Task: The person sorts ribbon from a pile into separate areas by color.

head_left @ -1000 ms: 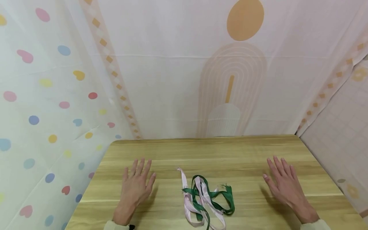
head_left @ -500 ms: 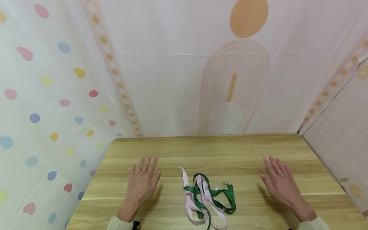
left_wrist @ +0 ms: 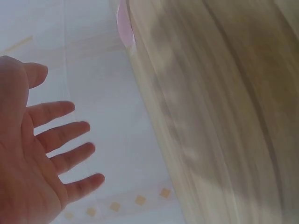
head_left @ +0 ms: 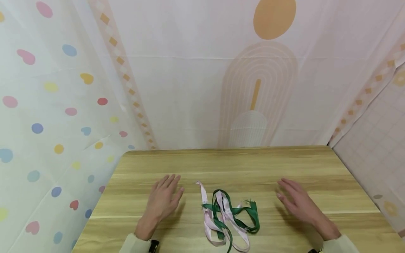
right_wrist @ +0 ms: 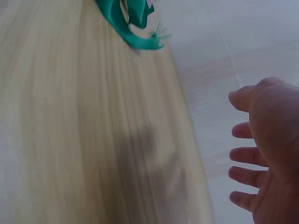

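Where they tangle, green ribbon (head_left: 243, 214), pink ribbon (head_left: 209, 225), glossy, looped, flat.

Wood, satin and printed cloth

Lay tangled: pink ribbon (head_left: 221, 225) and green ribbon (head_left: 250, 218), both smooth, faintly glossy fabric, the green end frayed; rested on a matt, pale wood-grain table (head_left: 246, 165); hung behind, thin matt printed backdrop cloth (head_left: 190, 80), lightly creased.

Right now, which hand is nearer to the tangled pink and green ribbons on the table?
Left. The left hand lies close beside the ribbons, with a narrow gap. The right hand is slightly farther off on their other side.
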